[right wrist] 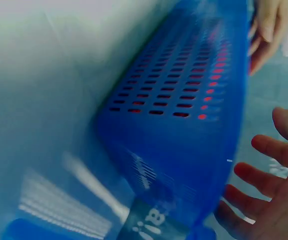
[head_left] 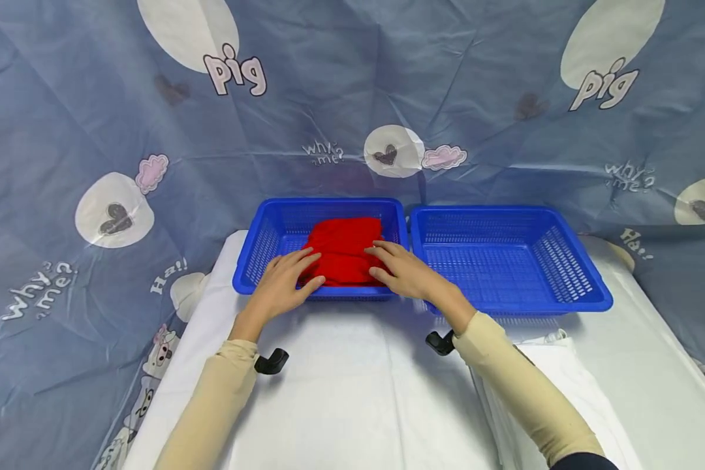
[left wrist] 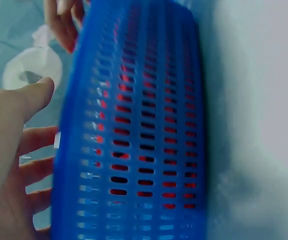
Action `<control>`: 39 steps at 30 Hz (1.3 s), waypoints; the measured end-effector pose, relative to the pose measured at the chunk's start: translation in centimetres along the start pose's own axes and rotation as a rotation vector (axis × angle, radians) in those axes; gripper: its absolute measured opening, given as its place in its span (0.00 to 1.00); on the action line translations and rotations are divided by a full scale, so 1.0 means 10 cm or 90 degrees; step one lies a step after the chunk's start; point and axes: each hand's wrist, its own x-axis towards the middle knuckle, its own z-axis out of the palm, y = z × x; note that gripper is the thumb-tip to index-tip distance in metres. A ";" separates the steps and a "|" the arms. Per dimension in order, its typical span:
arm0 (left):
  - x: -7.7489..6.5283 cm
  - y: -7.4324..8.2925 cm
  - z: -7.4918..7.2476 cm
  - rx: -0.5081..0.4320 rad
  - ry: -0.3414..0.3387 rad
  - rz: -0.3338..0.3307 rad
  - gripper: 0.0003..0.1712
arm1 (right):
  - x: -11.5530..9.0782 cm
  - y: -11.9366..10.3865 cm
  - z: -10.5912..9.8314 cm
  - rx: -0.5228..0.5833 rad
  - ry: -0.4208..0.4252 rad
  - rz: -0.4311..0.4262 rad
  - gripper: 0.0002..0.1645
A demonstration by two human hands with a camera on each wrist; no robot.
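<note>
A folded red cloth [head_left: 346, 245] lies in the left blue basket [head_left: 323, 203], and its red also shows through the slots of the basket wall [left wrist: 133, 115]. Over the cloth's left side is my left hand [head_left: 282, 284], fingers spread and thumb pointing inward. My right hand [head_left: 408, 271] hovers at the cloth's right side, above the basket's right end, its fingers loosely extended. Neither hand grips anything. Whether the fingertips touch the cloth cannot be told. In the right wrist view, the right hand [right wrist: 269, 185] has its fingers apart beside the basket rim.
A second blue basket [head_left: 581, 274] with slotted walls stands close on the right. Folded white cloth [head_left: 564, 391] lies on the white-covered table [head_left: 341, 391], partly under the right forearm. A blue-grey printed curtain [head_left: 305, 85] hangs behind. Black camera mounts [head_left: 272, 361] stick out at both wrists.
</note>
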 end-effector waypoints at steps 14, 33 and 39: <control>-0.54 0.55 0.16 -0.084 0.220 0.108 0.33 | -1.07 -0.10 -0.01 0.015 0.092 -0.060 0.28; -0.64 1.49 1.02 -0.255 0.133 0.128 0.33 | -2.23 0.35 -0.18 0.073 0.097 0.063 0.30; -0.57 1.89 1.23 -0.253 0.064 0.167 0.34 | -2.62 0.57 -0.25 0.095 0.117 0.114 0.30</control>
